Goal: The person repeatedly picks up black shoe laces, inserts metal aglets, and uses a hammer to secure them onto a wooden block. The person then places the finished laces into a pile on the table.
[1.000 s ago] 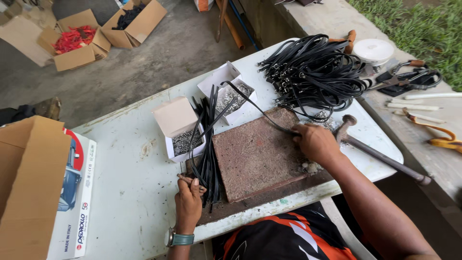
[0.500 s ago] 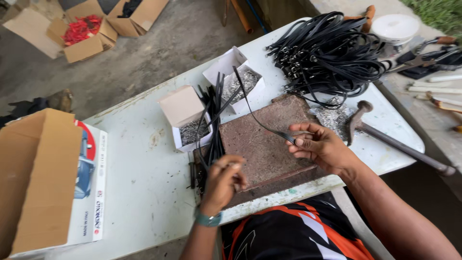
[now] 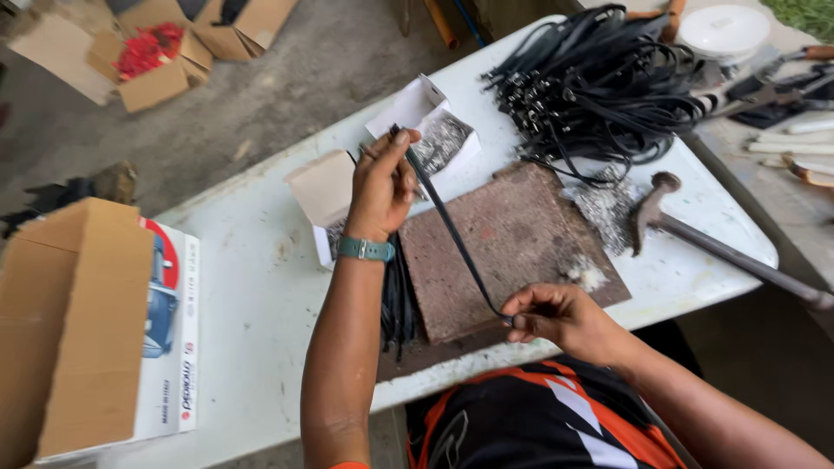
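The left hand [image 3: 380, 187], fingers closed, pinches the upper end of a black strap [image 3: 452, 230] above the brick slab [image 3: 512, 247]; the right hand [image 3: 556, 317] grips its lower end at the slab's near edge.

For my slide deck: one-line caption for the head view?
Left hand and right hand stretch a black strap over a stone slab.

White table [image 3: 261, 287], reddish stone slab [image 3: 521, 234], hammer [image 3: 695, 234], black strap pile [image 3: 599, 87], small boxes [image 3: 326, 187], cardboard box [image 3: 69, 321]
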